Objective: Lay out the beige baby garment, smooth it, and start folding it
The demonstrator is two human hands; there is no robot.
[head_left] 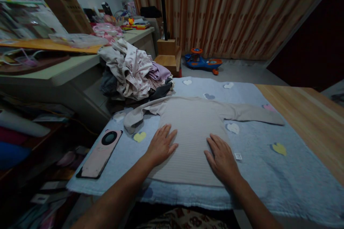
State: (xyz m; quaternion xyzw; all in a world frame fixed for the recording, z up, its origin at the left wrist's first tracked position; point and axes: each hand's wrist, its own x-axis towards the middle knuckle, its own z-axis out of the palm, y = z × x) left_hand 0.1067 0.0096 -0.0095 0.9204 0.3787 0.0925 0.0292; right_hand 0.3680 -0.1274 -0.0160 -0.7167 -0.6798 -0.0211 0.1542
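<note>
A light grey ribbed long-sleeved shirt [192, 132] lies spread out in front of me, its hem toward me. Its right-hand sleeve stretches out straight, while the left-hand one is bent and rumpled. My left hand [162, 145] rests flat on the shirt's left side with fingers spread. On the opposite side, my right hand [221, 157] also lies flat, fingers apart, near the side seam. A small white tag [238, 156] sticks out beside it. Under the shirt is a light blue blanket [258, 175] with heart patches.
A pink phone [99, 155] lies on the blanket at the left. Behind it rises a heap of clothes [134, 69], next to a cluttered desk [53, 75]. Bare wooden tabletop [303, 111] shows at the right. A blue and orange ride-on toy [202, 61] stands on the floor before the curtain [220, 14].
</note>
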